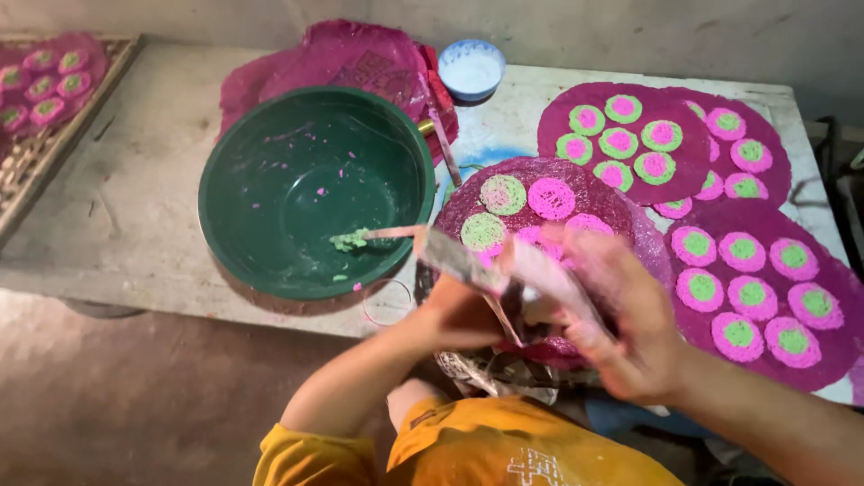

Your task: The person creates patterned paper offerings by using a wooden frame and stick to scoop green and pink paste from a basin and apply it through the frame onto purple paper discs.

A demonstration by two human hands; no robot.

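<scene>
My left hand grips a flat spatula. Its thin tip reaches over the rim of a big dark green bowl and carries a lump of green paste. My right hand is blurred by motion and seems closed on a pink-stained flat blade, close against the spatula. Both hands hover over the near edge of a round magenta disc. The disc carries pink and green dots and rests on a woven tray at the table's front edge.
Several finished magenta discs with pink-and-green dots cover the table's right side. A small white bowl stands at the back, beside crumpled magenta sheets. A woven rack holding more dotted discs sits far left on the pale table.
</scene>
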